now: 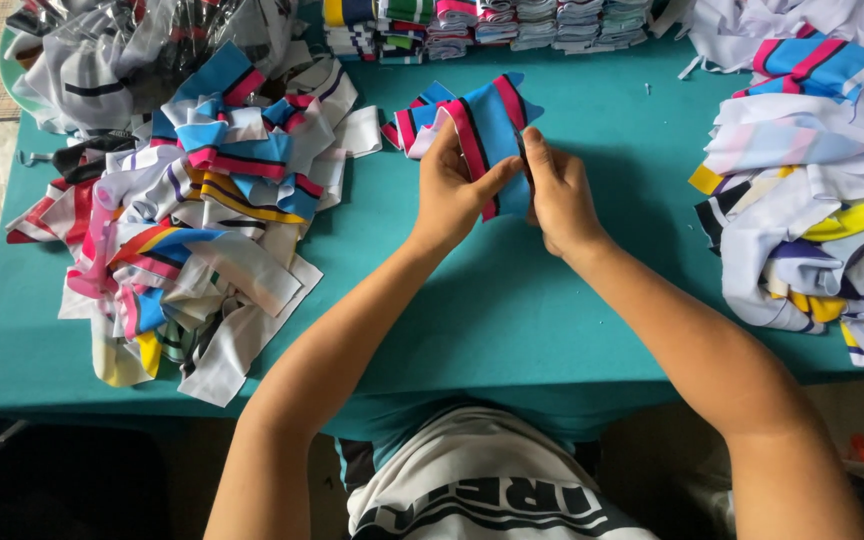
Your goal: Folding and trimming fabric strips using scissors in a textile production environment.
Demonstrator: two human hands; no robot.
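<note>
A blue fabric piece with pink, black and white stripes lies on the teal table at the middle. My left hand pinches its lower edge, thumb across the stripes. My right hand grips the same piece from the right side, fingers closed on the cloth. Both hands sit close together, almost touching. The part of the fabric under my fingers is hidden.
A loose heap of striped fabric pieces covers the table's left side. Another heap lies at the right. Folded stacks line the far edge. Clear plastic bags sit at the far left.
</note>
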